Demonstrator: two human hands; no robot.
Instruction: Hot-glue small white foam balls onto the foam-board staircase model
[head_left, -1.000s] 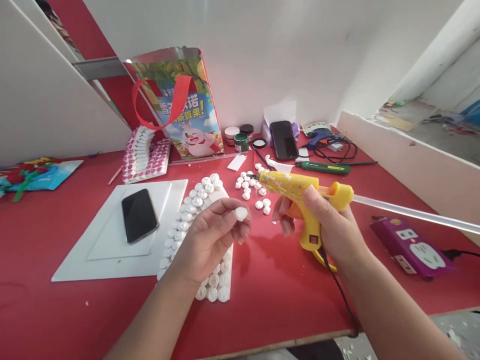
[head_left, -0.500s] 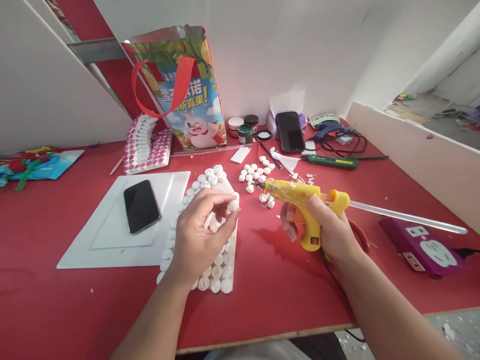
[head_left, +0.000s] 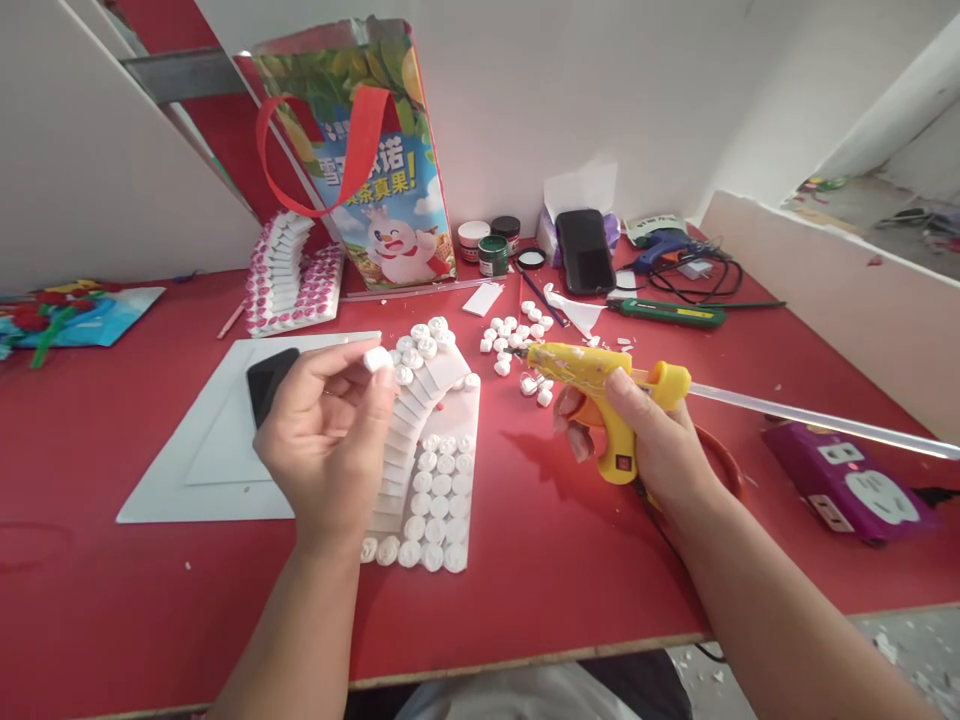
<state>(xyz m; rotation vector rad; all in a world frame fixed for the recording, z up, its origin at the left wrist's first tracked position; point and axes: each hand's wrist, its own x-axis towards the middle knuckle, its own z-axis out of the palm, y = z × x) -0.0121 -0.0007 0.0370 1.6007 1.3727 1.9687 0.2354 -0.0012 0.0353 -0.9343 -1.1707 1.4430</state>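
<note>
Between the thumb and fingers of my left hand (head_left: pixel 330 430) is a small white paper roll (head_left: pixel 377 359), raised above the left side of a white board piece (head_left: pixel 459 412). Rows of similar white rolls (head_left: pixel 440 505) cover much of that piece, and a curved strip of stepped white slats (head_left: pixel 405 425) runs up it. My right hand (head_left: pixel 656 435) grips a yellow hot glue gun (head_left: pixel 581 368) by its handle, its nozzle pointing left. A long clear glue stick (head_left: pixel 817 415) sticks out of its back. Loose white rolls (head_left: pixel 514 330) lie just beyond the nozzle.
A purple power strip (head_left: pixel 859 490) sits at the right. White boards (head_left: pixel 217 430) with a phone (head_left: pixel 268 385) lie left. Behind stand a bag (head_left: pixel 375 170), a pink-and-white piece (head_left: pixel 292 285), paint jars (head_left: pixel 493 256), another phone (head_left: pixel 583 252) and a green cutter (head_left: pixel 671 313).
My left hand has moved left with the white roll, away from the right edge of the board piece, uncovering more slats and rolls. My right hand still holds the glue gun in nearly the same place.
</note>
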